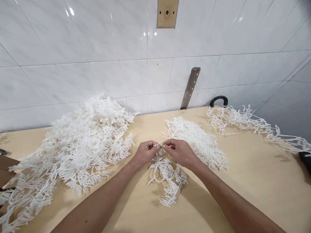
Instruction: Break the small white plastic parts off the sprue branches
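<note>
White plastic sprig: branched, bristly, hanging from both hands at table centre, lower fronds resting on the wooden table just below and between the wrists. Top stem pinched at the meeting point of the two hands.

Left hand: curled nearly closed, thumb and forefinger pressed together on the thin stem end, remaining fingers folded into the palm. Knuckles facing up.

Right hand: likewise closed in a pinch, fingertips meeting those of the left, clamped on the same stem. Other fingers tucked under. Hands touching or all but touching at the tips; exact gap too small to tell.

Just behind the right hand: small flat pile of the same white sprigs, touching or nearly touching the held piece on its far side.

Left of the left hand, near but apart: large heaped pile of white sprigs, spreading to the table's left edge.

Far right, well apart: loose strand of thinner white branches running along the back of the table toward the right edge.

Behind: white tiled wall; metal strip leaning against it; black curved handle at the table's back edge; wooden plate fixed high on the wall.
</note>
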Motion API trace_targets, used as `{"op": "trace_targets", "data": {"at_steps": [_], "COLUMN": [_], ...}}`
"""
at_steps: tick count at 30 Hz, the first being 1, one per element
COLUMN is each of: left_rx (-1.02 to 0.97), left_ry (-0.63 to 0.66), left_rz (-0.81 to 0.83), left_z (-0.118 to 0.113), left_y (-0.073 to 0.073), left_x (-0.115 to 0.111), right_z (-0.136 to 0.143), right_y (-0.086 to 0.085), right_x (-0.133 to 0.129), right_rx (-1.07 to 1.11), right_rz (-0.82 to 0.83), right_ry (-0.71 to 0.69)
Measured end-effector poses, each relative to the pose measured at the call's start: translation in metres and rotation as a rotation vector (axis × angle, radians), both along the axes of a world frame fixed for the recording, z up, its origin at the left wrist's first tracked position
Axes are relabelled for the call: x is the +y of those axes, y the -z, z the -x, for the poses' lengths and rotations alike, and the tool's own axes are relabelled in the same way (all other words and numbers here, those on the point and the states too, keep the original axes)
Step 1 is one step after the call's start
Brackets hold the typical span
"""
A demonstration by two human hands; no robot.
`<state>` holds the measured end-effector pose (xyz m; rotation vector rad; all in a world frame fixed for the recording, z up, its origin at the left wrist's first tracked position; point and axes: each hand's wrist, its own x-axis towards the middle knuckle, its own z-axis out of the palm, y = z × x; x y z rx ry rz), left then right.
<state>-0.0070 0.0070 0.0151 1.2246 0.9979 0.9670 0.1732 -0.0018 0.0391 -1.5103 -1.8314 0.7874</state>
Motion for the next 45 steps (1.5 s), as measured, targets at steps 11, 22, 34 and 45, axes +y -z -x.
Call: {"op": "trace_targets", "data": {"at_steps": [11, 22, 34, 45], "left_rx": [0.074, 0.182, 0.028, -0.070], "left_ry": [-0.095, -0.114, -0.102, -0.087], "left_rz": [-0.068, -0.133, -0.017, 0.056], "left_z": [-0.003, -0.006, 0.000, 0.000], "left_y": [0.003, 0.005, 0.000, -0.001], "left_x": [-0.001, 0.000, -0.002, 0.001], "right_z": [0.009, 0.015, -0.014, 0.003], "right_y": [0.011, 0.019, 0.017, 0.002], "right_x": [-0.003, 0.000, 0.016, 0.000], "right_rx": [-0.134, -0.190, -0.166, 0.018], "right_rz": [-0.114, -0.249, -0.523, 0.002], "right_ry": [0.071, 0.119, 0.354, -0.005]}}
